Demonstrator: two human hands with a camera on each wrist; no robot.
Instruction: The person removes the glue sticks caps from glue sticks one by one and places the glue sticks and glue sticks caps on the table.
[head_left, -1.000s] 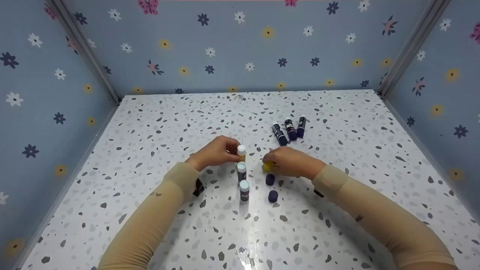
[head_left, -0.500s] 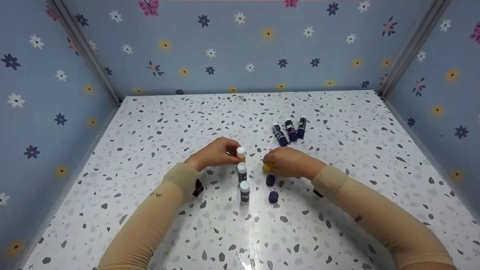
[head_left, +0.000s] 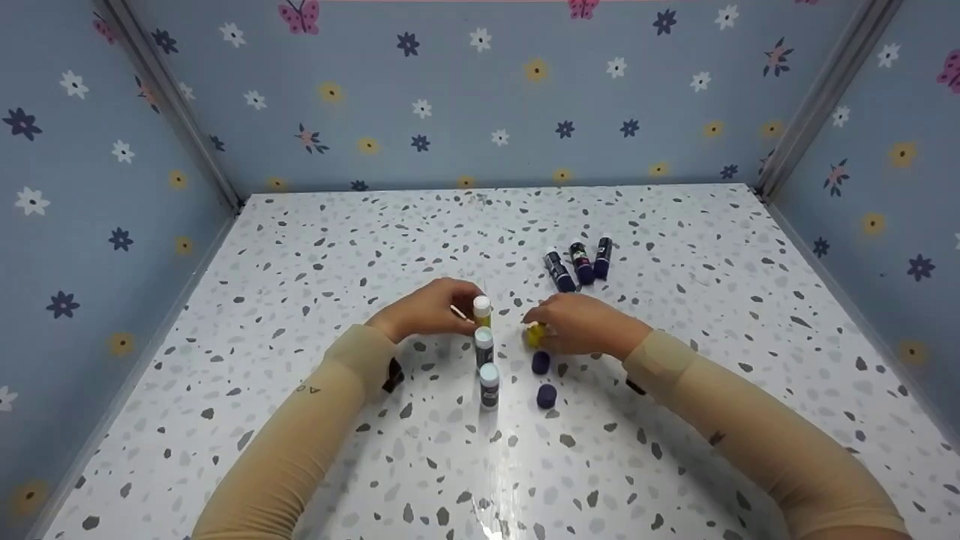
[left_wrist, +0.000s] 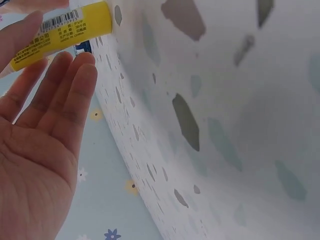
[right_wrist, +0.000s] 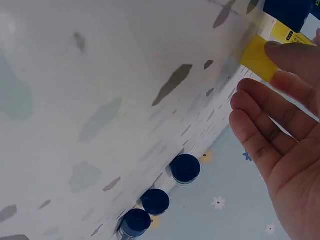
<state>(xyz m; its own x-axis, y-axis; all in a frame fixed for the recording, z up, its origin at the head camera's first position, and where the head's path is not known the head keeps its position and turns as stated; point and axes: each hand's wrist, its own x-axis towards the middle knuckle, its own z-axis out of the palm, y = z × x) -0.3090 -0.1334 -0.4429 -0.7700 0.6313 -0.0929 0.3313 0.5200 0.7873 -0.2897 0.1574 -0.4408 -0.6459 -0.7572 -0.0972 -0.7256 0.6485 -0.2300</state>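
My left hand (head_left: 431, 307) pinches a yellow glue stick (left_wrist: 75, 32) that stands uncapped on the table, its white top (head_left: 482, 306) showing in the head view. Its thumb lies across the printed label, while the other fingers extend loosely below. My right hand (head_left: 581, 324) pinches a yellow cap (right_wrist: 258, 58) between thumb and index finger, down at the tabletop. Nearer the body, two dark-labelled glue sticks stand uncapped, a middle one (head_left: 484, 349) and a front one (head_left: 489, 386). Beside them sit two dark blue caps, one behind (head_left: 541, 363) and one in front (head_left: 547, 396).
Three capped dark glue sticks lie fanned out beyond my right hand: a left one (head_left: 559, 271), a middle one (head_left: 581, 262) and a right one (head_left: 603, 258). Flower-patterned panels (head_left: 450, 97) wall the speckled white table (head_left: 337, 232) at the back and both sides.
The right fingers have shifted slightly, and a little more of the yellow cap shows. Both hands keep their holds, and the glue sticks and dark caps stay in place.
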